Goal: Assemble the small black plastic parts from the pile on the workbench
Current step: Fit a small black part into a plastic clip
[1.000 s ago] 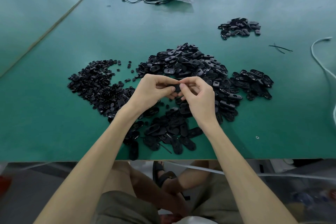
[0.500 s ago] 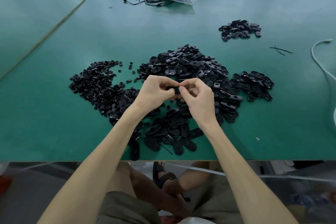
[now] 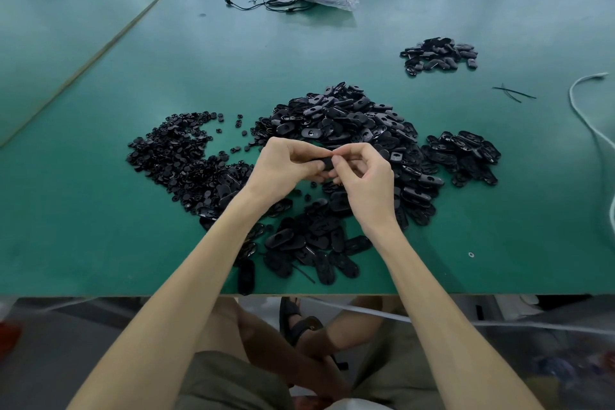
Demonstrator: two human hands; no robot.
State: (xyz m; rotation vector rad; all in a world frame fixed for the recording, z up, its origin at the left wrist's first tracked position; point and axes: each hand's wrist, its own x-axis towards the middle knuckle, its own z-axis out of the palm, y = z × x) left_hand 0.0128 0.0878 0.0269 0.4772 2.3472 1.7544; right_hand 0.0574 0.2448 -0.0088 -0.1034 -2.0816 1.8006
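Small black part pinched between both hands, above pile

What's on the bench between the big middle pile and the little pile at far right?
Head view: only bare green workbench lies between the big middle pile and the little far pile.

I saw the green table bearing a big pile of black parts just beyond my fingers, small round pieces to their left, another heap far beyond them to the right.
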